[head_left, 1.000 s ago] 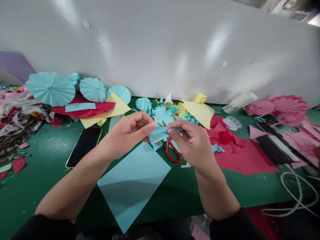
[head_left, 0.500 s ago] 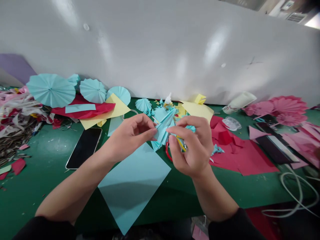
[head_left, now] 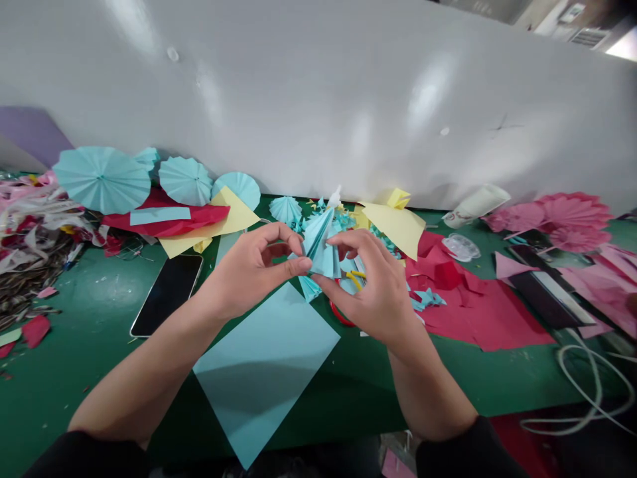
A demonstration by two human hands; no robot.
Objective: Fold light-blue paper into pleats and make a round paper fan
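Observation:
A pleated piece of light blue paper (head_left: 321, 242) is held up between my two hands, its folds meeting toward a point at the top. My left hand (head_left: 261, 269) pinches its lower left edge between thumb and fingers. From the right side, my right hand (head_left: 375, 282) has thumb and fingertips on the folds. Beneath them a flat blue paper sheet (head_left: 269, 372) lies turned cornerwise on the table. Red-handled scissors (head_left: 341, 315) show only in part behind my right hand.
Blue pleated paper discs (head_left: 102, 179) stand along the wall at left. A phone (head_left: 166, 295) lies left of my left forearm. Red paper (head_left: 497, 312), a paper cup (head_left: 475, 204), pink pleated fans (head_left: 572, 212) and a white cable (head_left: 594, 378) are at right.
My right hand has come round to the paper's right side, its fingers opening from a pinch onto the folds. The pleated paper now stands more upright and spread. My left hand has barely moved.

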